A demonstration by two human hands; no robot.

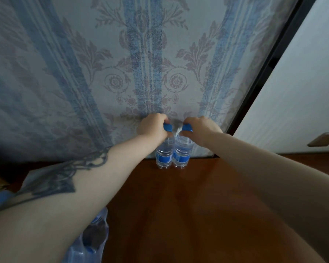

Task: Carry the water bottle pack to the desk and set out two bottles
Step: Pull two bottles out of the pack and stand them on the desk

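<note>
Two clear water bottles with blue labels and blue caps stand upright side by side at the far edge of the brown wooden desk (188, 205), against the wall. My left hand (152, 127) grips the top of the left bottle (164, 158). My right hand (199, 128) grips the top of the right bottle (181, 157). The bottles touch each other. The plastic-wrapped water bottle pack (92, 242) lies at the desk's near left, partly hidden under my left forearm.
Patterned blue and grey wallpaper (122, 63) rises right behind the bottles. A dark frame (270, 59) and a white door (302, 92) with a metal plate stand at the right. Something woven shows at the far left edge.
</note>
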